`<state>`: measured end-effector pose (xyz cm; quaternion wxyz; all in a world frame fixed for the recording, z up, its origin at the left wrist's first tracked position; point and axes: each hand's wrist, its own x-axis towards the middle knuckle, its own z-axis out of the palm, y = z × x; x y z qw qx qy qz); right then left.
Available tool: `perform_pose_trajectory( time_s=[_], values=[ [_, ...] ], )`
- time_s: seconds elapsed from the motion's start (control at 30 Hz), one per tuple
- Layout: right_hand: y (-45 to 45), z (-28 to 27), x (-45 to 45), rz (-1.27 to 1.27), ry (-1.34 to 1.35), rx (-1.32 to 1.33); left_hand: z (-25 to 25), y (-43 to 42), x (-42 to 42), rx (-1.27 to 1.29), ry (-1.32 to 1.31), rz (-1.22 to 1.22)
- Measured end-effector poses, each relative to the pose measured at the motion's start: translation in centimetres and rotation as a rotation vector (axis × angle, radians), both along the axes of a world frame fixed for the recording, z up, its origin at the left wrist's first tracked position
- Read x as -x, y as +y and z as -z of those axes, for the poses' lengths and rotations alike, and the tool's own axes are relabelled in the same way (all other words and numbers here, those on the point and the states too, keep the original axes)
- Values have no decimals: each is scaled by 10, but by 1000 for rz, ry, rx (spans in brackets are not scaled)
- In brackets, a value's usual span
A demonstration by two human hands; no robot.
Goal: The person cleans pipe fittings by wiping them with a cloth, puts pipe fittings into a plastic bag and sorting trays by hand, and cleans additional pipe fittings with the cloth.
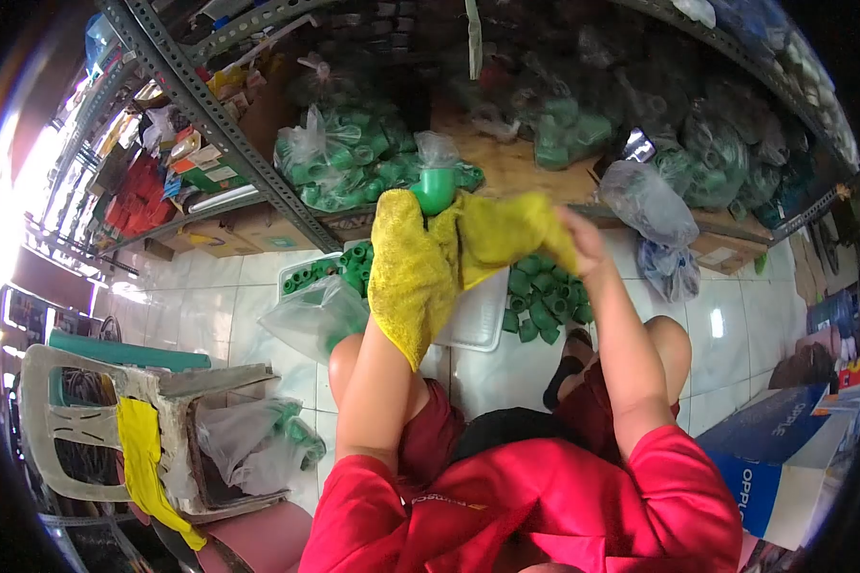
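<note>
A yellow cloth covers my left hand, hiding its fingers. Through the cloth that hand holds a green pipe elbow, raised in front of the shelf. Its upper opening has clear plastic just behind it. My right hand, a little blurred, is closed on the cloth's other end, which stretches from the elbow to the right. Below the cloth lies a white tray, partly hidden, with green fittings on the floor at its right.
Bags of green fittings line the low shelf ahead. On the left stand a worn plastic chair with another yellow cloth and a clear bag. A blue and white box is at the right. Clear bags hang near the shelf.
</note>
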<state>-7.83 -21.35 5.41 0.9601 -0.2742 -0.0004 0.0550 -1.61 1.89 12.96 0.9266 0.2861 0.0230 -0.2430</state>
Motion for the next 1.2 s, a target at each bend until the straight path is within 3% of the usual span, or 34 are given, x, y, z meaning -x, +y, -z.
perform_pose_trajectory(
  time_s=[0.07,0.1,0.27,0.33,0.4,0.6,0.63,0.7,0.73,0.8,0.83,0.87,0.93,0.97,1.0,1.07,1.2],
  values=[
    [-10,16,10,494,-298,876,2,1,5,-9,-19,34],
    [0,8,11,375,-166,360,3,0,7,-13,-45,69],
    [19,4,-3,322,-42,231,-16,-1,22,-18,-161,201],
    [26,6,-4,295,33,159,-71,5,48,-467,-368,-24],
    [34,4,-5,288,65,125,-46,0,44,-582,-500,-40],
    [72,-21,4,345,67,520,33,-27,40,-1279,-1270,-184],
    [71,-16,2,347,68,519,44,-29,31,-1393,-1401,-207],
    [70,-7,-1,393,6,191,59,-31,27,-1621,-1661,-254],
    [70,-7,0,393,6,191,62,-33,32,-1620,-1662,-254],
    [70,-8,3,582,20,458,62,-35,42,-1432,-1662,-178],
    [65,-5,-5,555,31,405,56,-36,44,-1461,-1561,0],
    [64,0,-9,555,32,405,58,-35,45,-1461,-1561,0],
    [66,0,-15,430,117,-125,71,-31,48,-1553,-1639,-41],
    [77,7,-5,678,25,626,78,-31,47,-1598,-1676,-64],
    [77,7,-5,678,25,627,98,-32,40,-1597,-1676,-65],
    [72,7,-8,587,-20,504,141,-35,25,-1022,-1171,83],
    [58,13,-18,397,-105,256,124,-32,25,-1158,-1216,62]
  ],
)
